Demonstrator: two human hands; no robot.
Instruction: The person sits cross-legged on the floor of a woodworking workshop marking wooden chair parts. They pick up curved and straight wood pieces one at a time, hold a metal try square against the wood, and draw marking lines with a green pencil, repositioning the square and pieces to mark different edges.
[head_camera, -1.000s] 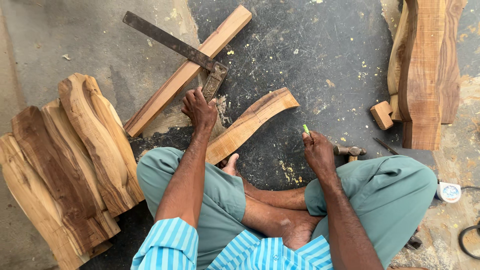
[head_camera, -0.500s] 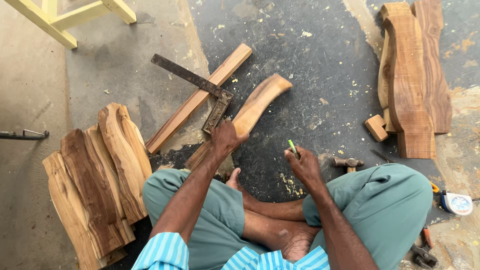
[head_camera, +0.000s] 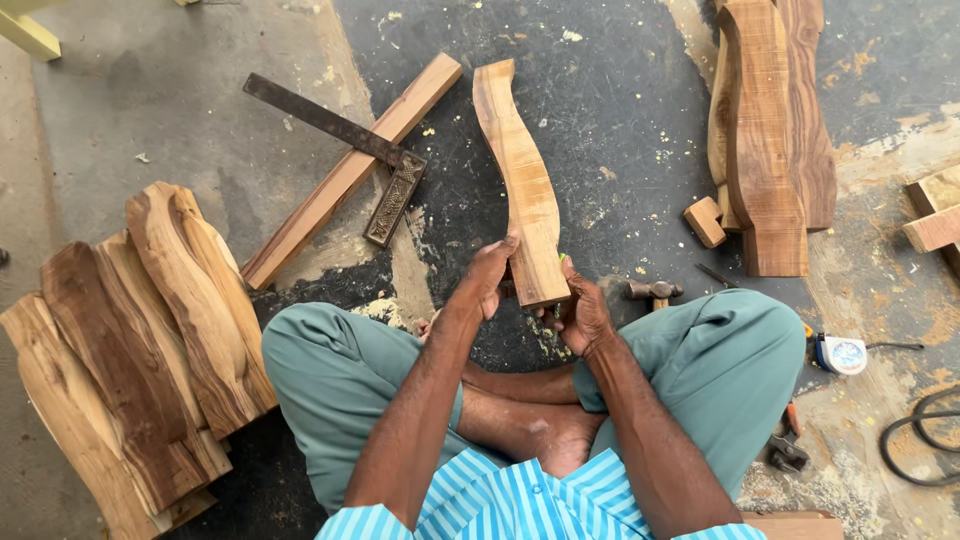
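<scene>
A person sits cross-legged on the floor (head_camera: 620, 130), both hands gripping the near end of a curved plank (head_camera: 522, 185). The left hand (head_camera: 492, 275) clasps its left edge, fingers curled round it; the right hand (head_camera: 580, 315) wraps the right edge and underside, with something small and green showing at its fingers. The plank points away from the person, its far end just beside a straight batten (head_camera: 345, 175). A square (head_camera: 345, 150) lies across the batten. A stack (head_camera: 130, 350) of shaped planks lies to the left, 2 more planks (head_camera: 770, 130) to the right, with a block (head_camera: 705, 222), hammer (head_camera: 652, 291) and tape measure (head_camera: 842, 354) near the right knee
</scene>
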